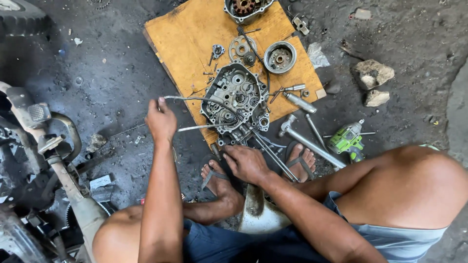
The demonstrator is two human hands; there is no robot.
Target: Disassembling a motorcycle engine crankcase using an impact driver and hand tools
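Note:
An open engine crankcase (237, 100) with gears inside lies on a yellow wooden board (195, 44). My left hand (160, 121) is raised left of it, pinching the end of a thin grey strip, likely a peeled gasket (195, 99), that runs from my fingers to the case. A second strand (200, 127) runs lower. My right hand (246, 162) rests low at the near edge of the crankcase, fingers curled, beside long metal rods (273, 156). Whether it grips anything is hidden.
On the board lie a sprocket (240, 47), a round flywheel housing (279, 56) and another engine part (245, 8). A green power tool (346, 140), a metal wrench bar (312, 143) and stones (373, 73) lie to the right. A motorcycle frame (53, 151) stands at left. My sandalled feet (301, 160) are below the board.

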